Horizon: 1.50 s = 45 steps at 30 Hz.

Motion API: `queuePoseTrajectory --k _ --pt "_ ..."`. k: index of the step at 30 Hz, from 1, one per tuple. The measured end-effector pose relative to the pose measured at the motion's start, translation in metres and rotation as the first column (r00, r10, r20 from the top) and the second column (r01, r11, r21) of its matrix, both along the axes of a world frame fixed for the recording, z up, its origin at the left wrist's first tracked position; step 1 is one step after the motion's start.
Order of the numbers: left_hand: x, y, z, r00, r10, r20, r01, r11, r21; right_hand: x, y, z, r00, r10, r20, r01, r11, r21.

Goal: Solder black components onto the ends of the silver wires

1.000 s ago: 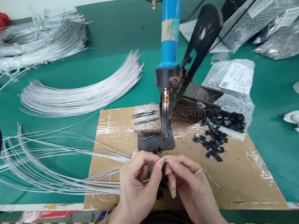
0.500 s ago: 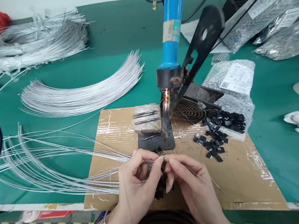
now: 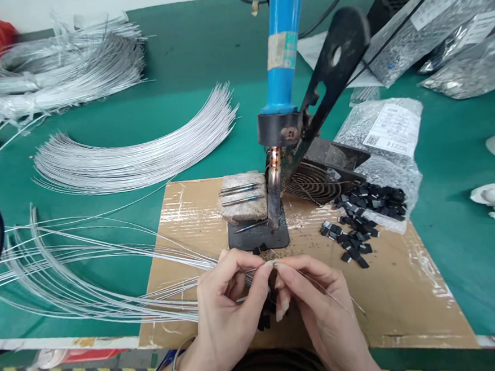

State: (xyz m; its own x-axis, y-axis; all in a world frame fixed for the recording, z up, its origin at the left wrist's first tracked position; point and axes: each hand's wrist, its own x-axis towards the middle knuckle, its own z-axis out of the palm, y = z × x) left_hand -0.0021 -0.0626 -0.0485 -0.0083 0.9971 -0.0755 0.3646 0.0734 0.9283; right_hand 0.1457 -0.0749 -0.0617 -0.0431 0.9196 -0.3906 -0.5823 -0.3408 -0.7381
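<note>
My left hand (image 3: 228,305) and my right hand (image 3: 323,301) meet fingertip to fingertip above the cardboard sheet (image 3: 408,298). Both pinch a thin wire (image 3: 334,297) whose tail runs out past my right hand. What sits right at the fingertips is too small and covered to make out. Loose white wires (image 3: 112,305) reach in from the left, behind and under my left hand. Below the hands, partly hidden, lie several small black connectors (image 3: 264,321). Just beyond them a blue-handled soldering iron (image 3: 282,64) points down in a black stand (image 3: 334,60).
A pale block (image 3: 245,211) with metal tips on it stands left of the iron. Behind the iron sits a black fan (image 3: 323,174). To the right are a pile of black connectors (image 3: 356,229) and a bubble-wrap bag (image 3: 403,169). Wire bundles (image 3: 139,159) lie at the back left.
The fingertips of both hands have come slightly closer together at the wire. Otherwise the hands have barely moved, and the things on the table stay where they were.
</note>
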Motion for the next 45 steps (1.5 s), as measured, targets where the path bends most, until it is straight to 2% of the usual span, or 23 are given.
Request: queuePoseTrajectory --k 6,12,17,27,34,38,40,42,43,44,45 --pt "0.000 0.001 0.005 0.995 -0.049 -0.087 0.056 0.995 0.084 0.006 0.004 0.007 0.999 0.035 -0.035 -0.036 0.999 -0.041" --pt "-0.002 0.001 0.007 0.991 -0.083 -0.102 0.094 0.990 0.105 0.012 0.008 0.012 0.993 0.108 -0.053 -0.111 0.992 -0.061" --pt "-0.001 0.002 0.006 0.993 -0.065 -0.102 0.076 0.991 0.110 0.009 0.008 0.016 0.998 0.050 -0.036 -0.054 0.992 -0.116" --pt "0.004 -0.002 0.000 0.993 -0.020 -0.117 0.045 0.976 0.215 0.000 0.006 0.007 0.996 -0.015 -0.089 0.009 0.998 -0.068" --pt "0.006 -0.004 -0.005 0.997 0.006 -0.083 0.007 0.986 0.164 -0.010 0.000 0.006 0.988 -0.084 -0.130 0.074 0.994 -0.080" --pt "0.004 -0.003 -0.007 0.999 0.008 -0.047 -0.003 0.995 0.100 -0.009 -0.001 0.002 0.991 -0.066 -0.113 0.059 0.996 -0.065" --pt "0.005 -0.001 -0.006 0.999 0.022 -0.030 -0.020 0.997 0.073 0.001 -0.003 0.000 0.999 -0.028 -0.036 0.027 0.999 -0.030" --pt "0.005 0.002 -0.004 0.999 0.045 -0.013 -0.044 0.997 0.058 0.018 -0.006 -0.001 0.984 -0.043 0.174 0.037 0.999 0.032" --pt "0.005 0.003 -0.002 0.998 0.057 -0.003 -0.056 0.997 0.052 0.030 -0.008 0.000 0.932 -0.113 0.343 0.096 0.993 0.066" --pt "0.006 0.004 0.000 0.998 0.067 0.007 -0.067 0.997 0.044 0.043 -0.011 0.001 0.822 -0.205 0.531 0.154 0.978 0.140" --pt "0.006 0.006 0.002 0.997 0.072 0.017 -0.072 0.997 0.033 0.056 -0.013 0.003 0.665 -0.308 0.681 0.183 0.950 0.252"
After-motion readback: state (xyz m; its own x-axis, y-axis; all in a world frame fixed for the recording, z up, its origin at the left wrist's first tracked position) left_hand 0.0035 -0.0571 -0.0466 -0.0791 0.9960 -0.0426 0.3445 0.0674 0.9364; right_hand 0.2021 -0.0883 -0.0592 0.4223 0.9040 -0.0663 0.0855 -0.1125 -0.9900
